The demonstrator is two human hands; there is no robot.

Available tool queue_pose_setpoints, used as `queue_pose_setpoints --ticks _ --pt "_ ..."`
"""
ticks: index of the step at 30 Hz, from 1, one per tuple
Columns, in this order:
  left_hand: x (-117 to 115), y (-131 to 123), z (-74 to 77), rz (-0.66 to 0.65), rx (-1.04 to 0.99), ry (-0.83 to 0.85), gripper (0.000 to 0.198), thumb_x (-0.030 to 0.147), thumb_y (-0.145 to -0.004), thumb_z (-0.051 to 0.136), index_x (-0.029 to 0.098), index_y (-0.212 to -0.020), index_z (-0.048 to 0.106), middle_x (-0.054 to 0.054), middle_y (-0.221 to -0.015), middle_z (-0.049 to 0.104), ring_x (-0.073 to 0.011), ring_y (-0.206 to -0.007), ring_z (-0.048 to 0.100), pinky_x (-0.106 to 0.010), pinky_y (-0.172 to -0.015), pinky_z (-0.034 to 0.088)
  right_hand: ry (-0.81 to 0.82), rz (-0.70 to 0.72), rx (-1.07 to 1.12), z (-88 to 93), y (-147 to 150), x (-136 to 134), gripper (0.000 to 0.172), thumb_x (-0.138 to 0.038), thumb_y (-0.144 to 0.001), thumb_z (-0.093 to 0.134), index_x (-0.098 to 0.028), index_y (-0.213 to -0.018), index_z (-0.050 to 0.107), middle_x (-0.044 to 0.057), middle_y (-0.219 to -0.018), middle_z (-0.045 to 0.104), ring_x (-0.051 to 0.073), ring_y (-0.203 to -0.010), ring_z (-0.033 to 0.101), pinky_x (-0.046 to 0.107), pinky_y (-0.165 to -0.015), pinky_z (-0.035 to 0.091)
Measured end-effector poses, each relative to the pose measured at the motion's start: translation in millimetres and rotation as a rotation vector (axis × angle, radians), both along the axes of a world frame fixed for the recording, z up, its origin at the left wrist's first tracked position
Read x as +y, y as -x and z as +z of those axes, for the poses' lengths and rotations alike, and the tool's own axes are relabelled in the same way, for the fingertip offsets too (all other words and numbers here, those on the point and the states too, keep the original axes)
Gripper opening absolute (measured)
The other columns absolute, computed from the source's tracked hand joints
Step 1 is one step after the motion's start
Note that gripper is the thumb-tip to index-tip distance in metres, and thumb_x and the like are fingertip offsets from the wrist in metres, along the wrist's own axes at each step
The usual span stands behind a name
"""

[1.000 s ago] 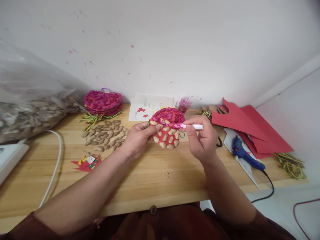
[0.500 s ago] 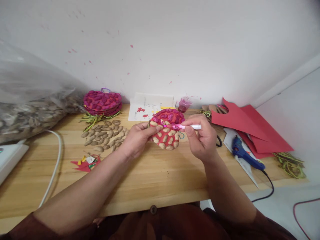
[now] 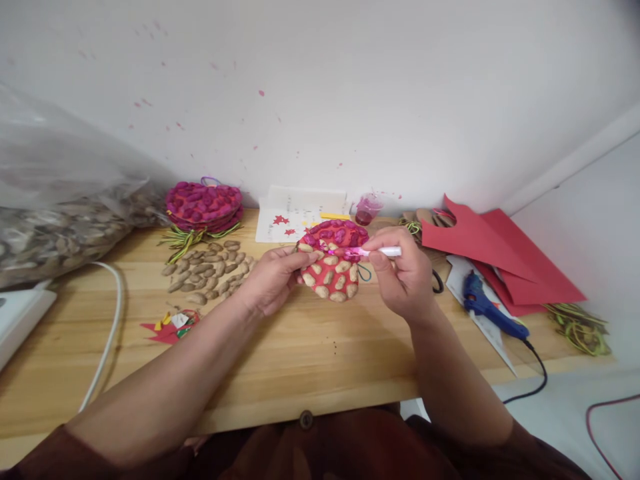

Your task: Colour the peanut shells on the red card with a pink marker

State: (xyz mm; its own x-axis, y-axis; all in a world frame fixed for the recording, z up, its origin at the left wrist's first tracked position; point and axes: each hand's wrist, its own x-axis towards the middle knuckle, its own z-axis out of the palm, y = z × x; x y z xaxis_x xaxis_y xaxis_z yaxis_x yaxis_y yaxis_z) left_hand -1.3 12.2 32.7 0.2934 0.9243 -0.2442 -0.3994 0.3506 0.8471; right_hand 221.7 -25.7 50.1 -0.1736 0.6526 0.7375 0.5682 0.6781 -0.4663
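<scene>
My left hand (image 3: 274, 277) pinches the left edge of a round red disc (image 3: 334, 277) covered with peanuts. Its far half carries magenta-painted peanuts, while those on the near half are bare tan. Between the thumb and fingers of my right hand (image 3: 404, 270) is a white-handled paintbrush (image 3: 383, 252), its pink-stained tip on the peanuts near the disc's middle. A teal loop sticks out from the disc's right side. Behind it stands a small clear cup (image 3: 369, 209) of magenta paint. Loose peanuts (image 3: 207, 270) lie on the table to the left of my left hand.
Finished-looking magenta discs (image 3: 204, 205) are stacked at the back left, beside a clear bag (image 3: 60, 227) of peanuts. Red sheets (image 3: 500, 257) and a blue glue gun (image 3: 493, 310) lie on the right. A white paper (image 3: 285, 217) is by the wall; red scraps (image 3: 170, 328) lie front left.
Almost nothing differs. My hands, the disc and the brush hold nearly the same position, with the brush tip still on the peanuts; the whole view has shifted very slightly.
</scene>
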Motion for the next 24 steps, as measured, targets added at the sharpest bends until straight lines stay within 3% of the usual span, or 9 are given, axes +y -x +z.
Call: queue_pose_setpoints --ticks 10,14,19,24 --pt "-0.8 -0.8 2.5 -0.007 -0.011 0.031 0.027 0.023 -0.053 0.096 0.011 -0.06 0.073 -0.002 -0.059 0.062 -0.0087 -0.053 0.046 -0.023 -0.05 0.032 -0.007 -0.005 0.047 -2.6 -0.5 -0.2 0.01 -0.03 -0.103 0.059 -0.025 -0.106 0.067 0.005 -0.097 0.069 0.021 -0.095 0.065 0.042 -0.088 0.052" --pt "-1.0 -0.6 1.7 -0.004 -0.029 0.052 0.028 0.023 -0.053 0.097 0.011 -0.058 0.072 -0.001 -0.058 0.061 -0.0082 -0.053 0.047 -0.022 -0.05 0.033 0.004 -0.037 0.125 -3.9 -1.3 -0.2 0.012 -0.03 -0.103 0.059 -0.025 -0.109 0.068 0.005 -0.1 0.067 0.02 -0.092 0.066 0.039 -0.08 0.053" --pt "-0.5 -0.3 -0.2 0.0 -0.041 0.067 0.027 0.022 -0.054 0.097 0.01 -0.061 0.074 -0.002 -0.06 0.064 -0.008 -0.054 0.049 -0.02 -0.049 0.034 -0.014 -0.004 0.06 -3.6 1.5 -0.4 0.009 -0.028 -0.102 0.061 -0.025 -0.105 0.069 0.004 -0.096 0.069 0.02 -0.093 0.066 0.041 -0.088 0.052" --pt "-0.7 -1.0 0.4 0.003 -0.034 0.061 0.026 0.022 -0.054 0.096 0.01 -0.062 0.075 -0.002 -0.061 0.064 -0.0078 -0.054 0.049 -0.02 -0.048 0.035 0.004 -0.042 0.127 -4.5 2.7 -0.6 0.012 -0.03 -0.103 0.059 -0.024 -0.108 0.068 0.005 -0.098 0.068 0.02 -0.09 0.067 0.039 -0.082 0.054"
